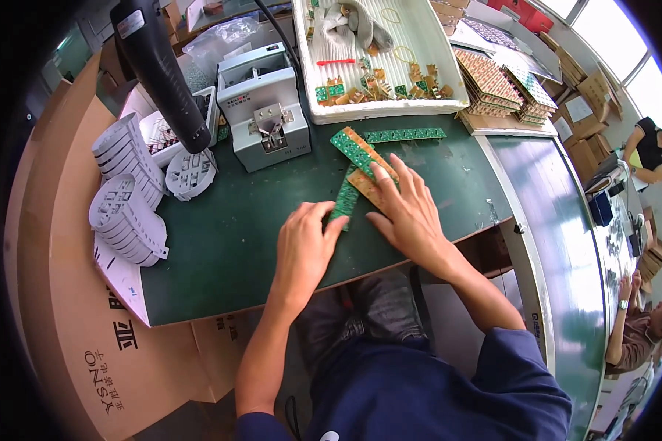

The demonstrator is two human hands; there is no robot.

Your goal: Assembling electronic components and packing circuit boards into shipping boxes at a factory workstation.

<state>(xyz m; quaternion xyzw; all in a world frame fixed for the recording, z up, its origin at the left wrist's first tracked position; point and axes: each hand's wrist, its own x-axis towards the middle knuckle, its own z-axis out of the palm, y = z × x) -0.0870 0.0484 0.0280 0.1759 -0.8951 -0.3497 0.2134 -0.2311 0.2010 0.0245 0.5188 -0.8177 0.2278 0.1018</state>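
Note:
Several narrow circuit board strips lie crossed on the green tabletop in front of me. My left hand has its thumb and index finger closed on the near end of a green circuit board strip. Stretched-out fingers of my right hand lie over a green-and-copper strip and a copper-coloured strip, covering their right ends. Farther back, apart from both hands, is another green strip.
A grey bench machine stands behind my left hand, beside a black cylindrical tool. Stacked grey round trays are at the left. A white foam tray holds board pieces and a glove. Board stacks stand far right; two people sit beyond.

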